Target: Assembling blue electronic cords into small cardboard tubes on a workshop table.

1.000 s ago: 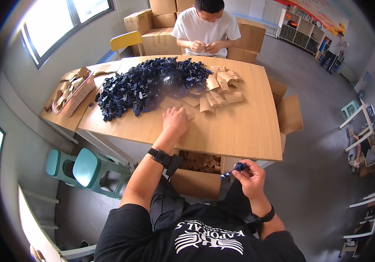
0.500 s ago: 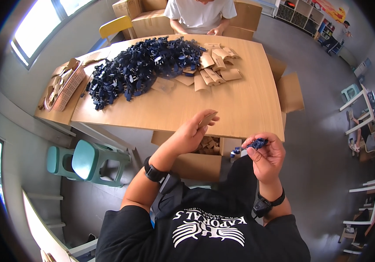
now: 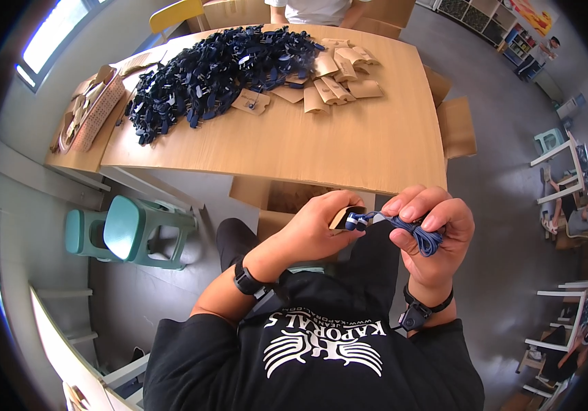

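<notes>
Above my lap, my left hand [image 3: 316, 227] is closed on a small brown cardboard box [image 3: 339, 217], whose open end faces right. My right hand [image 3: 441, 222] pinches a coiled bundle of blue earphones [image 3: 428, 242] between thumb and fingers. The earbuds [image 3: 355, 220] stick out to the left of that bundle, right at the box's opening; whether they touch it I cannot tell. On the table lies a big heap of dark blue bundles [image 3: 205, 82], and at its right several brown pillow-shaped boxes [image 3: 331, 91]. A flat brown piece [image 3: 251, 102] lies at the heap's front edge.
The wooden table [image 3: 294, 151] ends just beyond my hands. A pink basket [image 3: 95, 113] with brown cardboard pieces stands at its left. Below the table's edge is an open carton [image 3: 277, 222]. Green stools [image 3: 144, 233] stand to the left. Across the table sits another person [image 3: 316, 12].
My left hand has come down and right with the box, its opening now turned to the earphones. My right hand has moved slightly right, and the earbuds now meet the opening. The view has tilted down.
</notes>
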The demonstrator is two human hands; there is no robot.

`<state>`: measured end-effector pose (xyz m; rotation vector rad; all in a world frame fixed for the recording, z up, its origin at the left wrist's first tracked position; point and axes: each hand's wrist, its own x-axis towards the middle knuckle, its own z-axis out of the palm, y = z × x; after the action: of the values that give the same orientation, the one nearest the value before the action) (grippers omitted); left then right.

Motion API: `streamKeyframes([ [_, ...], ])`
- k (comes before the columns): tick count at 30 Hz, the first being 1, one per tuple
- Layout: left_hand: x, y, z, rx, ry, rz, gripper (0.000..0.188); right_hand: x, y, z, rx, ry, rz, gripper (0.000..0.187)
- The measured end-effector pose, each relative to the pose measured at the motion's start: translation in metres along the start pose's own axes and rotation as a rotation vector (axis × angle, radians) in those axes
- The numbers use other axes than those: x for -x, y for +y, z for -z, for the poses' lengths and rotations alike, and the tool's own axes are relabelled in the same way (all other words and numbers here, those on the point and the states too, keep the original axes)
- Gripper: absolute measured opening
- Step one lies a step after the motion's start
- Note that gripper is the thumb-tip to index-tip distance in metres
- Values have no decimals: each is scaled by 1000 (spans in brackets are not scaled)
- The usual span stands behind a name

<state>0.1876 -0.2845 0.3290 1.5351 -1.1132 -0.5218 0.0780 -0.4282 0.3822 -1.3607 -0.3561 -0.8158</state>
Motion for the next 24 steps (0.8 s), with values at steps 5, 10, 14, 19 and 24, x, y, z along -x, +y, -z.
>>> streamKeyframes([
  [5, 2, 6, 1, 1, -10, -35, 32, 5, 3, -3, 12, -22, -48, 31],
  [10, 2, 5, 3, -4, 10, -128, 32, 6, 5, -4, 95, -80, -58, 29],
  [14, 0, 6, 4, 23, -3, -145, 33, 1, 6, -7, 188, -153, -94, 26],
  [19, 1, 9, 5, -44, -75, -139, 40, -4, 6, -1, 451, -291, -130, 24],
  [24, 4, 2, 4, -80, -151, -144, 39, 0, 2, 1, 388, -399, -278, 24],
])
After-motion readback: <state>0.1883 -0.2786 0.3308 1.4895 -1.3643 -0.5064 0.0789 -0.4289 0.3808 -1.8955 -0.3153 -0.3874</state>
